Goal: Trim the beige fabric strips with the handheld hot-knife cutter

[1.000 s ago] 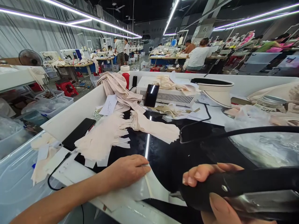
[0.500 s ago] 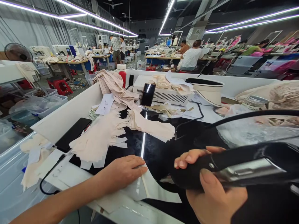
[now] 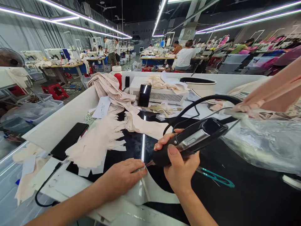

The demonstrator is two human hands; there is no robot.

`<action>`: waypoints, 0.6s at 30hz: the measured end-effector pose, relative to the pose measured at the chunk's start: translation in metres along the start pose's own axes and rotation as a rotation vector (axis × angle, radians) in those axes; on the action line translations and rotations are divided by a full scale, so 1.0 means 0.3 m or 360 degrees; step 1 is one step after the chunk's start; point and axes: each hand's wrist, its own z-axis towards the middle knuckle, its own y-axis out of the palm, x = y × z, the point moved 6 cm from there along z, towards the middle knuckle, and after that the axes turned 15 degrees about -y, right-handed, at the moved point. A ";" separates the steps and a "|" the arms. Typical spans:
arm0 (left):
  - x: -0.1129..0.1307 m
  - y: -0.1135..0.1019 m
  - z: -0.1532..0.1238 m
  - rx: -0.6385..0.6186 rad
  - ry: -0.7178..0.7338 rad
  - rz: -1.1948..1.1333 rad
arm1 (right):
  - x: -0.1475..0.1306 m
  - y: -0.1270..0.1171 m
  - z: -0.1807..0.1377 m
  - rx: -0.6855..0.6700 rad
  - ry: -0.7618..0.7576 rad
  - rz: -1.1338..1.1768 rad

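My right hand [image 3: 180, 166] grips a black corded hand tool [image 3: 192, 139] with a metal strip along its body, holding it low over the glossy black tabletop [image 3: 235, 194]. My left hand [image 3: 122, 175] lies flat, fingers together, pressing a white sheet [image 3: 155, 191] against the near table edge. A thin pale strip [image 3: 144, 185] runs beside its fingertips. A pile of beige fabric pieces [image 3: 98, 141] lies just beyond the left hand. Small teal-handled snips [image 3: 215, 177] rest on the table right of my right wrist.
A black phone [image 3: 69, 141] with a cable lies at the left edge. A white box [image 3: 157, 92] with a dark phone [image 3: 144, 95] leaning on it, a white iron base [image 3: 199, 84] and a clear plastic bag [image 3: 265, 144] crowd the back and right. A pink sleeve [image 3: 275, 91] reaches in from the right. Other workers sit at far tables.
My right hand has carried the black tool from close to the camera down and forward over the table, uncovering the teal snips. The pink sleeve has come in. My left hand has stayed put.
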 end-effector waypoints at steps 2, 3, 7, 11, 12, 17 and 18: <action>-0.001 0.001 0.000 0.0008 -0.0007 0.0005 | 0.000 -0.001 -0.001 0.0001 0.0001 0.0003; -0.002 0.002 -0.001 0.0008 -0.0009 0.0009 | 0.000 -0.001 -0.002 0.0002 0.0001 0.0003; -0.002 0.004 -0.001 -0.0002 -0.0016 0.0006 | -0.002 0.001 -0.005 0.0004 0.0004 -0.0009; 0.000 -0.001 0.000 0.0002 -0.0010 -0.0020 | -0.006 0.008 -0.008 -0.0015 -0.0008 -0.0055; 0.000 -0.003 0.000 0.0006 -0.0009 -0.0021 | -0.007 0.010 -0.008 -0.0026 -0.0014 -0.0064; -0.005 -0.003 -0.006 -0.0029 -0.0012 0.0000 | -0.022 0.001 -0.008 -0.0016 -0.0020 -0.0052; -0.006 -0.002 -0.007 -0.0038 -0.0013 0.0002 | -0.027 -0.003 -0.009 -0.0004 -0.0017 -0.0046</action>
